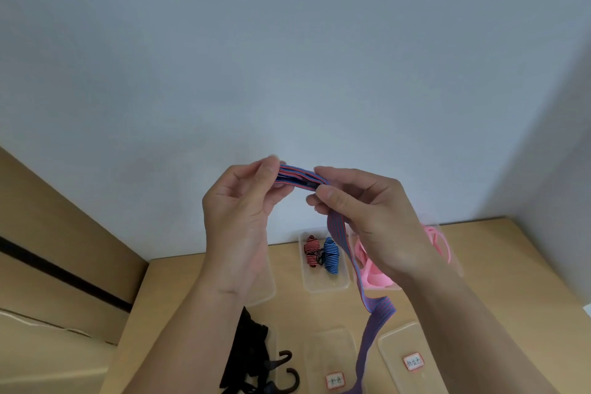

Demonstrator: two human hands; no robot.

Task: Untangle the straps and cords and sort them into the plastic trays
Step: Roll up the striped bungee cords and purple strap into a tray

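Holding: a red-and-blue striped strap (299,177) is kept up in the middle of the frame, folded into a short flat bundle in front of the pale wall (287,41).
Left hand (236,211): the thumb and fingers pinch the bundle's left end.
Right hand (367,217): the thumb and curled fingers pinch the bundle's right end.
Strap tail: it hangs from the right hand, twists once, and runs out at the bottom centre.
Middle tray (326,287): right of centre on the worktop (511,265), holding a red striped roll (311,251) beside a blue striped roll (331,256).
Pink straps (377,280): in a clear tray just right of the middle tray, partly hidden by the right hand.
Labelled trays: two at the bottom, one (326,345) left of the hanging tail, one (399,342) right of it.
Black straps (249,355): a heap with hooks, lower left of centre on the worktop.
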